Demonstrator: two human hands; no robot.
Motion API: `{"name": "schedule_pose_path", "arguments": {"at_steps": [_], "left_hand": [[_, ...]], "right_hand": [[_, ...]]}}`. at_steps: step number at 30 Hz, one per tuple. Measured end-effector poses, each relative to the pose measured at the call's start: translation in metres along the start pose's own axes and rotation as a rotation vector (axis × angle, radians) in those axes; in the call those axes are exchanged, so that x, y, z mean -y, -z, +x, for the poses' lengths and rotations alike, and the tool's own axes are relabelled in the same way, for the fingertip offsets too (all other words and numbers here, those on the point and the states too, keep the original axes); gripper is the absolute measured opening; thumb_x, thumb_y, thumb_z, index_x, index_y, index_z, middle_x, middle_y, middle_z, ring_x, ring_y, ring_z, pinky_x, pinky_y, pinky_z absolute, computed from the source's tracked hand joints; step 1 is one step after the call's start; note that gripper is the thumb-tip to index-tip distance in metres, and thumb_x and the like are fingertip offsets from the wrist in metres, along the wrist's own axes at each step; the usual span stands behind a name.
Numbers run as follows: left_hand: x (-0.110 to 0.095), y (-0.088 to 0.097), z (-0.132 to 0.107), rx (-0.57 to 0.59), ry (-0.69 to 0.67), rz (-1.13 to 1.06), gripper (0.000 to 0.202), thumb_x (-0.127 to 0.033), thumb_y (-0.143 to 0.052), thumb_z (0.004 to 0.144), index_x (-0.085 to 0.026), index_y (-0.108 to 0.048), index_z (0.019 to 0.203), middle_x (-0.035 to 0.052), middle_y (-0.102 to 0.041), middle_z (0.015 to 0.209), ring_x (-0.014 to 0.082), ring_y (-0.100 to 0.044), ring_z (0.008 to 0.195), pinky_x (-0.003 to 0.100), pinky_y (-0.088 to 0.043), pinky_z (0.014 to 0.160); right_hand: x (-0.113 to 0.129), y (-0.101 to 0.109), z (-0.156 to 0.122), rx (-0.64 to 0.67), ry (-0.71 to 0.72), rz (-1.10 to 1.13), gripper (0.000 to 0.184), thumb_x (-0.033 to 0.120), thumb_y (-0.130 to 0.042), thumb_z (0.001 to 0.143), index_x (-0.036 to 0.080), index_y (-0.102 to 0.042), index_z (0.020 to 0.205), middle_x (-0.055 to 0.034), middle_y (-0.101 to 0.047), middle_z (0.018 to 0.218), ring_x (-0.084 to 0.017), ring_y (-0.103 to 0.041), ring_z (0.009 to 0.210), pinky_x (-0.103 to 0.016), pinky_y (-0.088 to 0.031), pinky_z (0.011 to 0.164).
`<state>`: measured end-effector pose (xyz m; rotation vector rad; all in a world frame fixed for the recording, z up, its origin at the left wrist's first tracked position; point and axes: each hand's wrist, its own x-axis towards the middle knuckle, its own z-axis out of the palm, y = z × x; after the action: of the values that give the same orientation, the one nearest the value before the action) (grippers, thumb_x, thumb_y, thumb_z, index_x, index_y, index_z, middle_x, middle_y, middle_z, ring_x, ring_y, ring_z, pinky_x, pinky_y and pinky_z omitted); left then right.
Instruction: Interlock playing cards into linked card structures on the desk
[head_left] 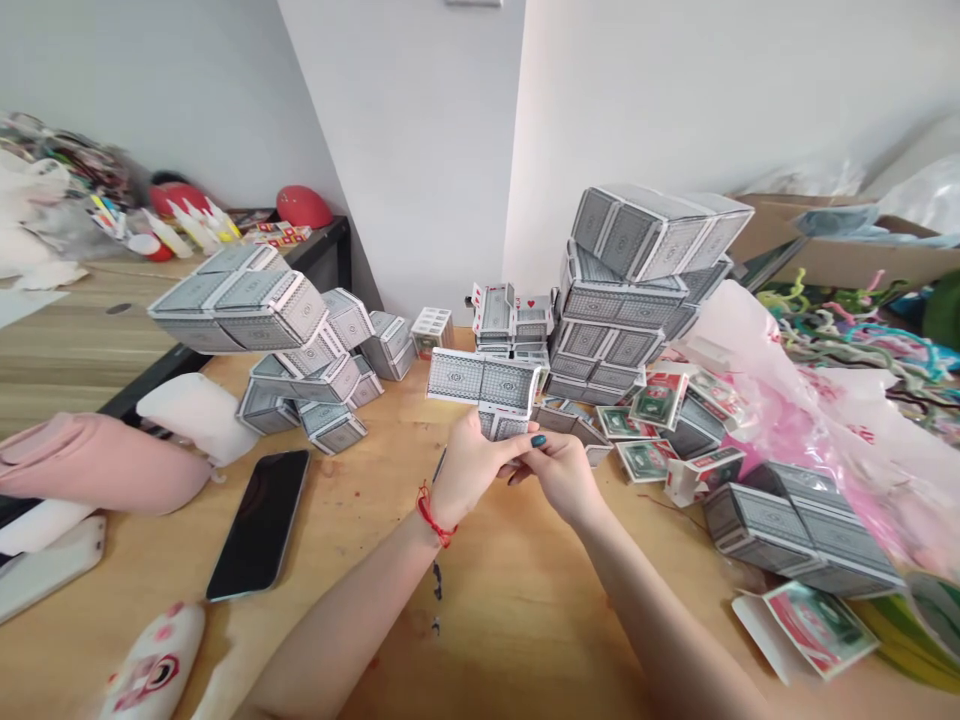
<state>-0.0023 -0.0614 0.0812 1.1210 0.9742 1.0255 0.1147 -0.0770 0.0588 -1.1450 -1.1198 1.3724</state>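
My left hand [472, 465], with a red string round its wrist, and my right hand [559, 470] meet above the middle of the wooden table [495, 600]. Both pinch a small block of folded playing cards [487, 390], grey patterned backs showing, its flat top piece jutting left above my fingers. A tall stack of card blocks [637, 290] rises just behind on the right. Another heap of card blocks [277, 330] lies to the left.
A black phone [260, 522] lies face up to the left. Card packs [660, 405] are scattered on the right beside a pink plastic bag [787, 420] and coloured pipe cleaners [847, 325]. A pink cushion [97, 475] rests at the left edge.
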Motion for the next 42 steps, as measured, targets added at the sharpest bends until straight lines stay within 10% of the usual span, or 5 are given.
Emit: {"name": "schedule_pose_path", "arguments": {"at_steps": [7, 23, 29, 36, 42], "left_hand": [[0.001, -0.001, 0.001, 0.024, 0.041, -0.196, 0.025, -0.026, -0.07, 0.059, -0.014, -0.049, 0.055, -0.0048, -0.045, 0.046, 0.0058, -0.038, 0.034, 0.02, -0.033, 0.03], [0.011, -0.002, 0.002, -0.174, 0.062, -0.257, 0.017, -0.026, -0.07, 0.057, -0.012, -0.065, 0.064, 0.002, -0.063, 0.056, 0.0109, -0.051, 0.042, 0.021, -0.035, 0.035], [0.011, 0.001, 0.007, -0.113, 0.087, -0.125, 0.022, -0.029, -0.067, 0.064, -0.012, -0.064, 0.078, 0.0061, -0.068, 0.074, 0.0127, -0.057, 0.05, 0.022, -0.042, 0.041], [-0.01, 0.022, 0.016, -0.036, -0.072, -0.171, 0.04, -0.024, -0.06, 0.072, -0.019, -0.052, 0.11, 0.0085, -0.061, 0.111, 0.0211, -0.059, 0.098, 0.034, -0.049, 0.08], [-0.026, 0.04, 0.014, -0.065, -0.133, -0.086, 0.056, -0.021, -0.057, 0.074, -0.027, -0.036, 0.125, 0.0064, -0.059, 0.111, 0.0215, -0.06, 0.095, 0.033, -0.055, 0.071]], "right_hand": [[-0.004, -0.01, -0.007, -0.071, 0.064, -0.166, 0.027, 0.033, -0.055, 0.075, 0.013, -0.064, 0.059, -0.0046, -0.064, 0.05, -0.015, -0.061, 0.046, -0.025, -0.051, 0.048], [-0.002, -0.014, -0.015, -0.143, 0.258, -0.557, 0.031, 0.028, -0.045, 0.082, 0.017, -0.052, 0.054, -0.005, -0.066, 0.053, -0.016, -0.064, 0.049, -0.022, -0.046, 0.047], [-0.007, -0.009, -0.004, -0.075, 0.076, -0.319, 0.027, 0.035, -0.047, 0.081, 0.016, -0.055, 0.063, -0.0053, -0.066, 0.061, -0.017, -0.064, 0.052, -0.025, -0.05, 0.048], [0.01, 0.022, 0.006, 0.021, -0.037, 0.033, 0.032, 0.042, -0.06, 0.072, 0.015, -0.06, 0.089, -0.0069, -0.067, 0.084, -0.019, -0.066, 0.068, -0.03, -0.055, 0.058], [0.018, 0.044, 0.007, 0.126, -0.144, 0.142, 0.033, 0.039, -0.062, 0.072, 0.015, -0.057, 0.096, -0.0071, -0.066, 0.085, -0.021, -0.066, 0.073, -0.032, -0.056, 0.061]]}}
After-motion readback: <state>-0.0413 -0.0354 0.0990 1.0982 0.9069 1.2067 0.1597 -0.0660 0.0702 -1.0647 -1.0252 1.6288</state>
